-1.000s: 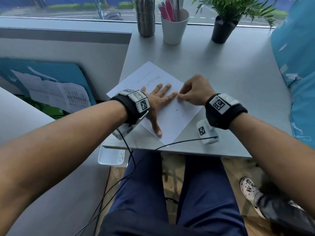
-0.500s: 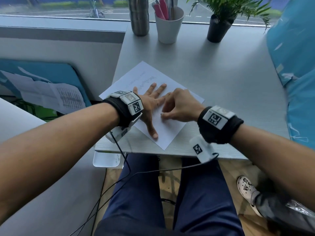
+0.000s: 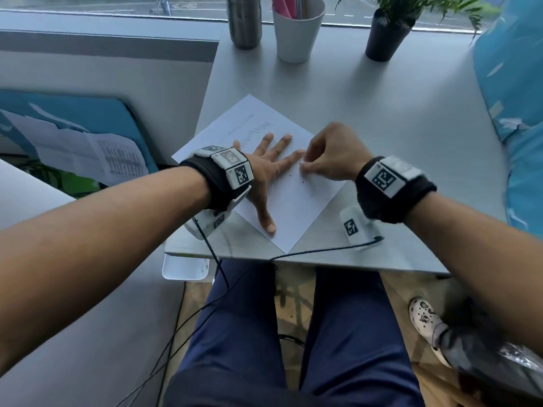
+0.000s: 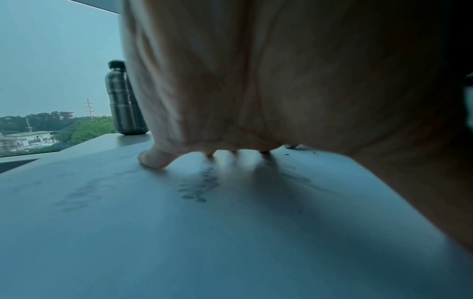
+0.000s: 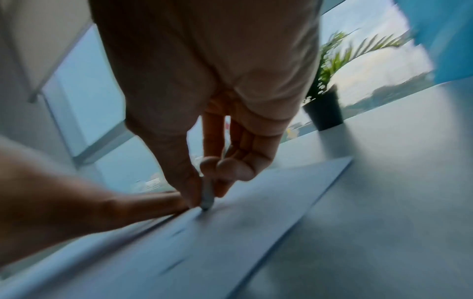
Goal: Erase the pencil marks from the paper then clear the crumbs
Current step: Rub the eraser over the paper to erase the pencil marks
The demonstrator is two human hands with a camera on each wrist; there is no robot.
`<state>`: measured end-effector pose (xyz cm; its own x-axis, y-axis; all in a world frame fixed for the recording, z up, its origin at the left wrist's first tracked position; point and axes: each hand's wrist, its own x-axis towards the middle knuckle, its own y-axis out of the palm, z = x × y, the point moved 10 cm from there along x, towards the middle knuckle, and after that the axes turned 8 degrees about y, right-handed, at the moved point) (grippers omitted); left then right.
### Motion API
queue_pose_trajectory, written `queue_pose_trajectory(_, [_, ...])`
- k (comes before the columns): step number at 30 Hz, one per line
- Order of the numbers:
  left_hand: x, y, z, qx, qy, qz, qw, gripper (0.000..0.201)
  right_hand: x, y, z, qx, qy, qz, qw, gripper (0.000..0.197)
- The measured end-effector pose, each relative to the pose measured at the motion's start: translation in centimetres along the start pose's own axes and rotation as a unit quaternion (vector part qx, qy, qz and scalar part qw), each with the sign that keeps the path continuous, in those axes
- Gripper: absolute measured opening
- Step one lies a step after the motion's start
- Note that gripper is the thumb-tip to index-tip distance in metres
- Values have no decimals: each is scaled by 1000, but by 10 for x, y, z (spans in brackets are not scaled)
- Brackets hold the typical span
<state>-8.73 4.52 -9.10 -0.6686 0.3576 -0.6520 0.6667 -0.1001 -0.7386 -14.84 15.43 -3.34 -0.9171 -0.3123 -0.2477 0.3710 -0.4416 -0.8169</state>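
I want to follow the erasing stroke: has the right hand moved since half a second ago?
Yes. The right hand, pinching the eraser, slid along the paper away from the person, up to the left hand's index fingertip.

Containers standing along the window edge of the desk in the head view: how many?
3: a steel bottle on the left, a white pen cup beside it, and a black plant pot to the right. None appears hidden.
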Motion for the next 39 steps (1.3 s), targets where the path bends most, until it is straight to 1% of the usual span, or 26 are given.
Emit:
queue_pose_trajectory(2, [3,1,0,9,0,-3,1000,171,-23,28,19,-19,-44,60,997,8])
queue_pose_trajectory(3, [3,1,1,12,0,-3,1000,171,-31,38,24,-22,-56,85,995,9])
queue_pose_trajectory(4, [2,1,1,11,-1,-1,1000,170,-28,38,21,-24,-53,95,994,9])
queue_pose_trajectory(5, [2,1,2,8,-2,1,1000,170,-17,28,13,-18,-37,81,996,9])
queue_pose_trajectory(7, [2,0,2,6,1,-1,1000,169,6,-3,-5,4,2,17,1000,10])
queue_pose_trajectory(8, [2,0,2,4,1,-1,1000,169,11,-12,-11,6,18,-8,1000,10])
queue_pose_trajectory(9, [3,0,1,2,0,0,1000,169,10,-12,-11,3,19,-17,1000,9])
queue_pose_trajectory(10, [4,0,2,4,-1,1,1000,170,5,-5,-6,0,8,-8,1000,8])
queue_pose_trajectory(12, [5,3,3,11,-2,5,1000,170,-16,21,12,-10,-33,48,998,6])
queue_pose_trajectory(13, [5,2,3,11,-1,4,1000,170,-21,29,15,-10,-45,74,996,6])
queue_pose_trajectory(14, [5,1,2,10,3,0,1000,170,-18,27,11,-5,-41,81,996,7])
queue_pose_trajectory(17, [4,-3,2,3,11,-14,1000,169,12,-10,-13,24,14,10,1000,12])
queue_pose_trajectory(18, [3,-3,1,-1,9,-15,1000,169,15,-14,-17,24,23,-4,999,13])
queue_pose_trajectory(20, [3,-2,2,2,9,-14,1000,169,9,-5,-8,7,2,3,1000,11])
queue_pose_trajectory(22, [4,0,3,10,7,-13,1000,170,-7,13,7,-17,-32,46,998,9])
queue_pose_trajectory(23, [4,0,3,8,8,-12,1000,170,-8,16,7,-17,-32,60,998,8])
queue_pose_trajectory(24, [3,0,3,3,11,-12,1000,170,-3,12,2,-11,-20,59,998,9])
queue_pose_trajectory(27, [2,1,1,-4,20,-11,1000,167,20,-16,-23,21,34,14,999,13])
queue_pose_trajectory(29, [2,0,3,-12,20,-6,1000,161,25,-19,-29,21,40,15,999,13])
queue_pose_trajectory(32, [2,-12,4,-24,10,-39,999,141,27,-16,-23,-5,27,17,999,14])
queue_pose_trajectory(35, [4,-36,-4,-19,16,-117,993,122,28,-20,-23,0,33,10,999,14])
queue_pose_trajectory(37, [7,-45,-9,-26,35,-154,987,118,25,-17,-22,-10,22,14,1000,14])
queue_pose_trajectory(39, [12,-43,-6,-41,27,-150,988,123,26,-19,-24,-16,16,20,1000,14])
